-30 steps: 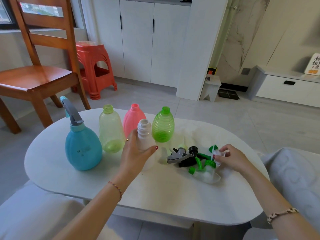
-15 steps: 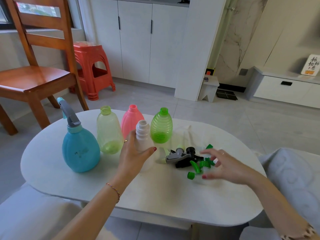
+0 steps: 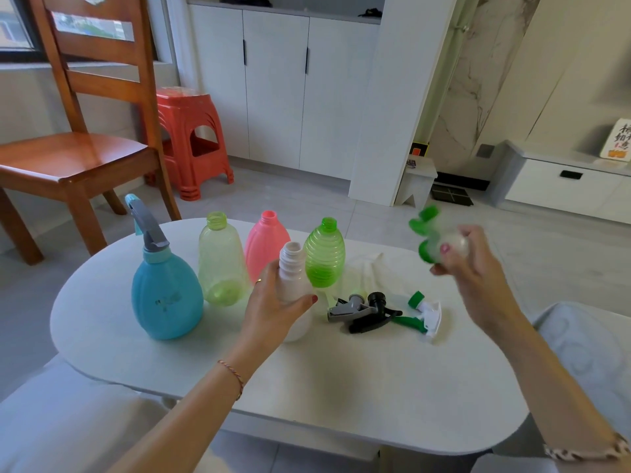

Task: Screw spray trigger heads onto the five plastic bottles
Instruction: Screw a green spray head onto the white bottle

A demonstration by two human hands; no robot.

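Right hand (image 3: 478,268) has lifted a blurred, seemingly green-and-white trigger head (image 3: 435,242).

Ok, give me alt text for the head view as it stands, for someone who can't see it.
The left hand grips a white bottle standing on the white table, while the right hand holds a blurred green-and-white trigger head raised above it. A blue bottle already wears a grey trigger head; yellow-green, pink and green bottles stand open, and three more heads lie loose.
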